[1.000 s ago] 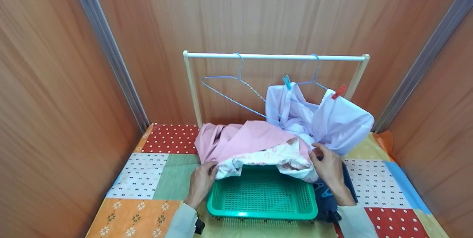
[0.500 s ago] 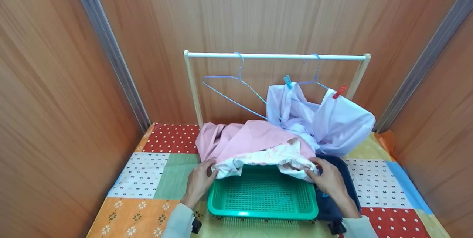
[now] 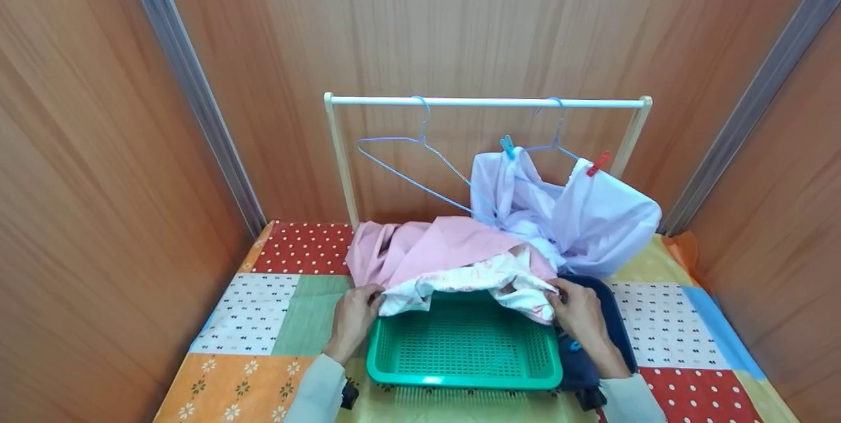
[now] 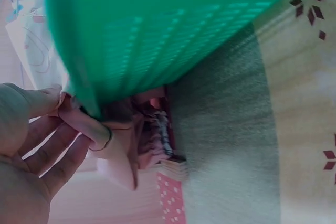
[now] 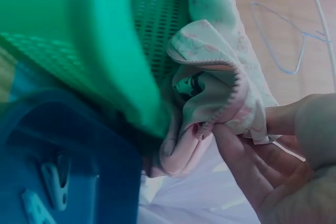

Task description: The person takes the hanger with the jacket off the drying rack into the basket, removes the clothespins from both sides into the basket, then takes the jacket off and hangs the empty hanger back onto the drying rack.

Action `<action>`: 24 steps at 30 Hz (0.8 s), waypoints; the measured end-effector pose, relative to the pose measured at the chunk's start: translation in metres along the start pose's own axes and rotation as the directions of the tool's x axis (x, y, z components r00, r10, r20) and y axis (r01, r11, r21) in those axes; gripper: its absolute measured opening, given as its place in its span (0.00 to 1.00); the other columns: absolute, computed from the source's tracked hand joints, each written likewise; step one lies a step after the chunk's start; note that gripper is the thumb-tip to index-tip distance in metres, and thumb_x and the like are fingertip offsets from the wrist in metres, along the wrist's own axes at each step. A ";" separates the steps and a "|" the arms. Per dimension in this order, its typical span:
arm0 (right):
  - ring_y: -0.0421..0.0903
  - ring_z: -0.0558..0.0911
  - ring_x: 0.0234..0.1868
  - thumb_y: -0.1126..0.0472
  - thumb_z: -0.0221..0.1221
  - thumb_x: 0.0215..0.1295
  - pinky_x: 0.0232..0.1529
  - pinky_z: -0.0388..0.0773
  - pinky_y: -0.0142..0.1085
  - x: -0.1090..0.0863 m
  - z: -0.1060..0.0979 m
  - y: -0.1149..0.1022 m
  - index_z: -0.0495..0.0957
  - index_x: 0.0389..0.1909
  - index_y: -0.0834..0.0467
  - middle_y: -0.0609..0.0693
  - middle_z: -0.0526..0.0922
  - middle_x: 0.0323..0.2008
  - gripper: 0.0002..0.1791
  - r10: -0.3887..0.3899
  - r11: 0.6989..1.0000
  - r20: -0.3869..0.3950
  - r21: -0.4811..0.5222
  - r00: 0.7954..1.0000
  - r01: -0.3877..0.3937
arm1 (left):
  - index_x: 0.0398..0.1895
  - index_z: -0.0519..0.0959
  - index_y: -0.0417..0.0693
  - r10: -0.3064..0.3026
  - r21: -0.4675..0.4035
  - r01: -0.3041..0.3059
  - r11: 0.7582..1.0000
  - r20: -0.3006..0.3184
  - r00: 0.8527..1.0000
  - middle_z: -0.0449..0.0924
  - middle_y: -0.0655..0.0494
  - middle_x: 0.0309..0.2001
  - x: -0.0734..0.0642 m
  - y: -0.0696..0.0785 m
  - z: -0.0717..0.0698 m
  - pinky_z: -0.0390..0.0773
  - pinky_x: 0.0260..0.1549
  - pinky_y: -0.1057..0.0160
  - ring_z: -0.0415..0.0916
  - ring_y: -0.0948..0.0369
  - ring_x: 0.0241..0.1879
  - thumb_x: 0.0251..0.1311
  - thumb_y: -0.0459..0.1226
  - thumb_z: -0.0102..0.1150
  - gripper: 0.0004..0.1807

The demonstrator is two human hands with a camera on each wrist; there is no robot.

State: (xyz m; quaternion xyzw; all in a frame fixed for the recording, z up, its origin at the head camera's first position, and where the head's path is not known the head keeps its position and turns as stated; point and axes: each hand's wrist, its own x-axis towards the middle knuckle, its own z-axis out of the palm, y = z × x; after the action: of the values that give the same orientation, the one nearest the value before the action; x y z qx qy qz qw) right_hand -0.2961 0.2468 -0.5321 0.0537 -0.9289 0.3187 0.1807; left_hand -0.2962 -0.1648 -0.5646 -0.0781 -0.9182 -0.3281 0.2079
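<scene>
Well, pink cloth (image 3: 440, 245), white floral edge (image 3: 453, 280).

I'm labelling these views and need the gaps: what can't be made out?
Head: far end of the green basket, covered by the pink garment.
Left wrist: rest of the green basket, cut off by the top edge.
Right wrist: lower clothespin in the blue tray, cut off below; dark patch amid folds, too blurred to identify.

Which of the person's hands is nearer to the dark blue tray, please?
The right hand. In the head view it overlaps the dark blue tray. The left hand is by the left side of the green basket, which lies between it and the tray.
</scene>
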 end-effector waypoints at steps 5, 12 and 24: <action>0.40 0.77 0.23 0.62 0.65 0.63 0.24 0.70 0.32 0.000 -0.001 -0.014 0.86 0.45 0.54 0.51 0.86 0.29 0.10 -0.010 0.997 0.012 0.071 1.000 0.009 | 0.33 0.87 0.50 0.070 0.015 -0.070 0.997 -0.006 0.998 0.84 0.59 0.27 0.000 0.013 -0.004 0.72 0.23 0.70 0.70 0.68 0.22 0.59 0.33 0.67 0.03; 0.43 0.85 0.30 0.63 0.66 0.61 0.29 0.77 0.32 -0.010 0.013 -0.029 0.85 0.46 0.55 0.51 0.88 0.33 0.12 -0.114 0.990 0.079 0.092 0.990 0.107 | 0.31 0.87 0.51 0.155 0.085 -0.164 0.983 0.099 0.983 0.84 0.61 0.25 -0.008 0.028 0.000 0.73 0.23 0.68 0.71 0.69 0.22 0.58 0.34 0.67 0.02; 0.53 0.83 0.48 0.53 0.62 0.66 0.46 0.80 0.49 -0.020 0.020 -0.018 0.78 0.58 0.59 0.55 0.84 0.50 0.22 -0.215 0.975 0.572 0.081 0.792 0.206 | 0.36 0.86 0.48 0.100 0.147 -0.167 0.975 0.381 0.919 0.76 0.63 0.19 -0.017 0.042 0.000 0.71 0.23 0.68 0.68 0.67 0.20 0.64 0.37 0.62 0.05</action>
State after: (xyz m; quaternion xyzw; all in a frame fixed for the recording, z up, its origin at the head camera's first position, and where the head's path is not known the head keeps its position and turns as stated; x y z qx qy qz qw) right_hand -0.2796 0.2201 -0.5438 0.2520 -0.9256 0.2721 -0.0752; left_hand -0.2689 -0.1325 -0.5483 -0.1826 -0.9588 -0.2096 0.0585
